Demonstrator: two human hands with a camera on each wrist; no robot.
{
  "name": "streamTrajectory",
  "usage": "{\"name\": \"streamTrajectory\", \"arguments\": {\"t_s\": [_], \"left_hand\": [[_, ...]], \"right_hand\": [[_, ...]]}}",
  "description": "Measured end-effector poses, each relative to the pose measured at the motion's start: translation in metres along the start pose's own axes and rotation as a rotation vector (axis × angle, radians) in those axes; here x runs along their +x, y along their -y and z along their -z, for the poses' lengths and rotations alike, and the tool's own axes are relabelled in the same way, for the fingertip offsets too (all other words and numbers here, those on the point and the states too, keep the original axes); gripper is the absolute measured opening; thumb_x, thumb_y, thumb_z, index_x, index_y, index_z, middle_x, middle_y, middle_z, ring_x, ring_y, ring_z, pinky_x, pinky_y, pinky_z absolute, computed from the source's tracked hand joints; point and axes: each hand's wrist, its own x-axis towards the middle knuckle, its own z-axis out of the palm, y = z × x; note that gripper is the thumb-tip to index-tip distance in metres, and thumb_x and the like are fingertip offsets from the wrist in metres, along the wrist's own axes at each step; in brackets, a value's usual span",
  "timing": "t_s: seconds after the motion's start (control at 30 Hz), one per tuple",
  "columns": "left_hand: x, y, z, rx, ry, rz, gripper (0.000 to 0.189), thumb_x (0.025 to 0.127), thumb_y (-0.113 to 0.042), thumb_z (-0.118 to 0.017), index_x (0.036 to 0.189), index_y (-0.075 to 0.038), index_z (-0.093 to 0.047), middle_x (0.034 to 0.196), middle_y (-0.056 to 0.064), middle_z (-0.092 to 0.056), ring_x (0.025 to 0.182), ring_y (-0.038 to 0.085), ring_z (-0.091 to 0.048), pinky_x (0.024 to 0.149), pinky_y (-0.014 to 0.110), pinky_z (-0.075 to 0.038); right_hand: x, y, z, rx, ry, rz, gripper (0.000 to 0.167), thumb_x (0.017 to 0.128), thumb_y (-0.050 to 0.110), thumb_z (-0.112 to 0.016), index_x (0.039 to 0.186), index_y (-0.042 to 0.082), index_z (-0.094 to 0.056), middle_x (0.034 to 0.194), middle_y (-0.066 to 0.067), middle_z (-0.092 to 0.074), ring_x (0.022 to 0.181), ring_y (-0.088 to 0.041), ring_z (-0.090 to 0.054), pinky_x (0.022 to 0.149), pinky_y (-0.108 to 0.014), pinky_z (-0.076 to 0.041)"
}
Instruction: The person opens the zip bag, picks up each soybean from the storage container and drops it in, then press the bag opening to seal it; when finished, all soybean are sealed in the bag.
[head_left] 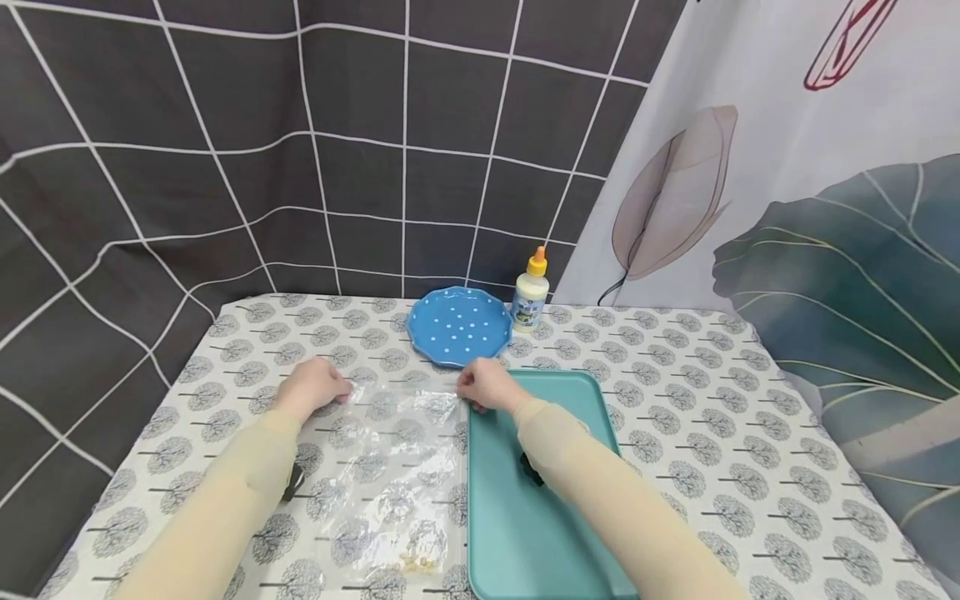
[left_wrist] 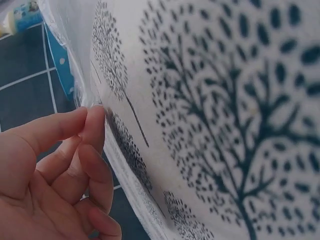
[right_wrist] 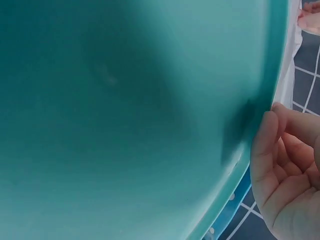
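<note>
A clear plastic bag (head_left: 396,458) lies flat on the patterned tablecloth in the head view, with small pale yellowish bits (head_left: 417,564) inside at its near end. My left hand (head_left: 312,388) pinches the bag's far left corner between thumb and forefinger; the left wrist view shows the thin film (left_wrist: 82,92) at those fingertips. At the far right corner, my right hand (head_left: 489,386) pinches the bag beside the rim of a teal tray (head_left: 517,525). The right wrist view has the right thumb and forefinger together right at the tray's edge.
Behind the hands sits a blue scalloped plate (head_left: 459,325) with white dots. To its right a pale bottle (head_left: 530,293) with a yellow and orange nozzle cap stands upright. A dark grid curtain (head_left: 360,167) hangs along the table's back edge, a leaf-print one (head_left: 847,275) at the right.
</note>
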Motion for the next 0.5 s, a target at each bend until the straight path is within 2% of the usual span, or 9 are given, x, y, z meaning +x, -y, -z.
{"name": "streamTrajectory", "arguments": {"t_s": [0.13, 0.27, 0.4, 0.5], "left_hand": [[0.000, 0.002, -0.001, 0.002, -0.004, 0.003, 0.022, 0.085, -0.024, -0.063, 0.070, -0.008, -0.068, 0.102, 0.016, -0.068, 0.076, 0.021, -0.056, 0.067, 0.037, -0.044], [0.000, 0.003, -0.002, 0.019, -0.040, 0.001, 0.023, 0.087, -0.026, -0.061, 0.078, -0.007, -0.070, 0.104, 0.017, -0.068, 0.076, 0.022, -0.057, 0.067, 0.039, -0.045], [-0.003, 0.004, -0.002, 0.027, -0.093, -0.005, 0.028, 0.091, -0.028, -0.057, 0.093, -0.004, -0.071, 0.109, 0.019, -0.067, 0.084, 0.028, -0.060, 0.072, 0.044, -0.046], [-0.011, 0.002, 0.001, 0.012, -0.127, -0.023, 0.032, 0.093, -0.028, -0.054, 0.103, -0.002, -0.069, 0.109, 0.019, -0.067, 0.094, 0.034, -0.061, 0.078, 0.049, -0.047]], "right_hand": [[0.001, -0.002, -0.003, -0.020, 0.000, -0.012, 0.006, 0.087, 0.008, -0.066, 0.085, 0.003, -0.069, 0.061, -0.002, -0.062, 0.047, -0.009, -0.054, 0.047, -0.022, -0.050], [0.000, -0.006, -0.004, -0.012, -0.027, -0.030, 0.012, 0.089, 0.013, -0.064, 0.096, 0.004, -0.067, 0.065, -0.003, -0.061, 0.049, -0.010, -0.055, 0.047, -0.023, -0.049], [-0.010, -0.011, 0.004, -0.031, -0.123, -0.007, 0.019, 0.090, 0.015, -0.063, 0.106, 0.005, -0.064, 0.069, -0.001, -0.059, 0.054, -0.011, -0.052, 0.050, -0.023, -0.046], [-0.024, -0.015, 0.017, -0.042, -0.216, 0.023, 0.019, 0.091, 0.014, -0.061, 0.107, 0.004, -0.064, 0.070, 0.000, -0.059, 0.057, -0.011, -0.052, 0.051, -0.024, -0.046]]}}
